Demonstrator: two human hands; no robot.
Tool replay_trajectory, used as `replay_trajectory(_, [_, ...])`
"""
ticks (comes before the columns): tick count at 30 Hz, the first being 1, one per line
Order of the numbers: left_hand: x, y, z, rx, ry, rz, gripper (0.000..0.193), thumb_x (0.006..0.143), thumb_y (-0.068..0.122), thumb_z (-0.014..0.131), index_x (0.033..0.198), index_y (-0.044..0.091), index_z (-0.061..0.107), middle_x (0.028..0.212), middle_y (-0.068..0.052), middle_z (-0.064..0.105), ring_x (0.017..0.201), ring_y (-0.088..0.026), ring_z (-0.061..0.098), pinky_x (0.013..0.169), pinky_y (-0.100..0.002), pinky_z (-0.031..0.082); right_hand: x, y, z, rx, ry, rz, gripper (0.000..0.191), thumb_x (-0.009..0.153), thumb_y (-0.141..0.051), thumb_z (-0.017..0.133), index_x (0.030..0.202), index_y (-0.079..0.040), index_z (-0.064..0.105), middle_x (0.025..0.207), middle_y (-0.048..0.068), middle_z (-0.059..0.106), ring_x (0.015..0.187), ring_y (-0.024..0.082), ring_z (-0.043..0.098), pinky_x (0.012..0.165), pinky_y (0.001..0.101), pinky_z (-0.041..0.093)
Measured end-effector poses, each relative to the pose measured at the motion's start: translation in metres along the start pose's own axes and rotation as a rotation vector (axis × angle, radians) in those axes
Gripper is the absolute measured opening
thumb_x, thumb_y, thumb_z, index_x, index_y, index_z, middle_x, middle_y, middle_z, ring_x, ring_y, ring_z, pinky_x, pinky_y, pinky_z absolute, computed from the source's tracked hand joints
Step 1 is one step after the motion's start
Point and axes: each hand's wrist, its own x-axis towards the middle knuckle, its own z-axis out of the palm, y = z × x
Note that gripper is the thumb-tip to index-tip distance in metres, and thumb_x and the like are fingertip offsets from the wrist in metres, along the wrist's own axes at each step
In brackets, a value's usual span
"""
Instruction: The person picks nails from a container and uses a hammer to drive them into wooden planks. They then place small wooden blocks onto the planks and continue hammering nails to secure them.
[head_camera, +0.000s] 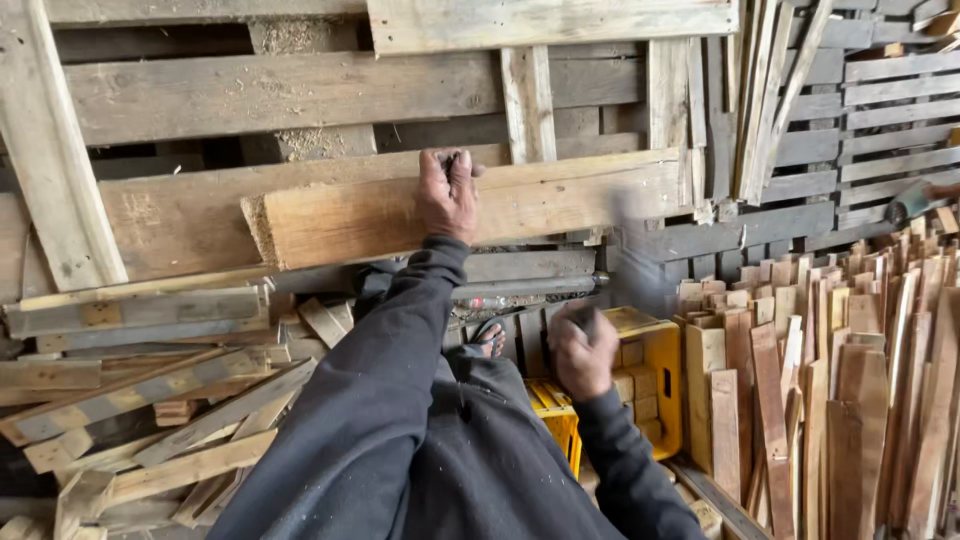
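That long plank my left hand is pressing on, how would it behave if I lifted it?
The plank looks thick and straight, so probably stiff and fairly heavy. Its rough, sawdusty face should resist slipping under the left hand, though splinters seem likely. Being long, it would probably tip if lifted off-centre.

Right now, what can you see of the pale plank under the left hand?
The pale plank is rough-sawn, light wood with a ragged, sawdusty left end. It lies roughly level across the pallet behind, tilting slightly up to the right. The left hand presses flat on its face near the middle, fingers hooked over its top edge. Its right end blurs near upright slats.
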Motion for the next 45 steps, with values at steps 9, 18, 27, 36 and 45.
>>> replay_trajectory(9, [0.013, 0.008, -0.012, -0.374, -0.018, -0.350, 0.016, 0.102, 0.018, 0.062, 0.102, 0.004, 0.055, 0.085, -0.011, 0.072, 0.061, -0.011, 0.062, 0.048, -0.025, 0.048, -0.036, 0.021, -0.013, 0.182, 0.102, 0.458, 0.033, 0.096, -0.041, 0.061, 0.089, -0.009, 0.057, 0.060, -0.001, 0.055, 0.045, 0.009, 0.050, 0.044, 0.0256, 0.043])
replay_trajectory(18, [-0.033, 0.029, -0.040, -0.807, -0.208, -0.800, 0.014, 0.091, 0.016, 0.074, 0.097, 0.005, 0.069, 0.096, -0.011, 0.076, 0.082, -0.020, 0.074, 0.069, -0.031, 0.061, -0.024, 0.028, 0.002, 0.054, 0.085, 0.764, 0.035, 0.099, -0.038, 0.064, 0.088, -0.005, 0.058, 0.063, -0.002, 0.051, 0.048, 0.007, 0.045, 0.041, 0.0260, 0.038])
replay_trajectory(27, [0.001, 0.023, -0.043, -0.637, -0.319, -0.817, 0.019, 0.092, 0.024, 0.083, 0.093, 0.010, 0.071, 0.070, 0.003, 0.062, 0.053, -0.008, 0.049, 0.048, -0.025, 0.039, -0.036, 0.013, 0.035, 0.294, 0.153, 0.473, 0.031, 0.098, -0.038, 0.062, 0.095, -0.007, 0.058, 0.064, -0.002, 0.056, 0.048, 0.007, 0.050, 0.043, 0.0238, 0.041])
replay_trajectory(36, [0.017, 0.037, -0.055, -0.357, -0.508, -0.641, 0.016, 0.089, 0.010, 0.077, 0.104, 0.010, 0.070, 0.092, -0.008, 0.078, 0.066, -0.005, 0.058, 0.061, -0.022, 0.048, -0.019, 0.030, 0.024, 0.134, 0.068, 0.638, 0.036, 0.103, -0.039, 0.063, 0.087, -0.006, 0.058, 0.064, -0.003, 0.051, 0.049, 0.005, 0.043, 0.043, 0.0235, 0.036])
replay_trajectory(45, [-0.005, 0.026, -0.050, 0.359, -0.567, -0.217, 0.015, 0.093, 0.017, 0.077, 0.105, 0.008, 0.079, 0.094, -0.006, 0.080, 0.082, -0.012, 0.072, 0.075, -0.028, 0.060, -0.046, 0.029, 0.031, 0.161, 0.082, 0.777, 0.034, 0.098, -0.039, 0.061, 0.088, -0.007, 0.055, 0.060, -0.002, 0.050, 0.044, 0.009, 0.047, 0.041, 0.0259, 0.041])
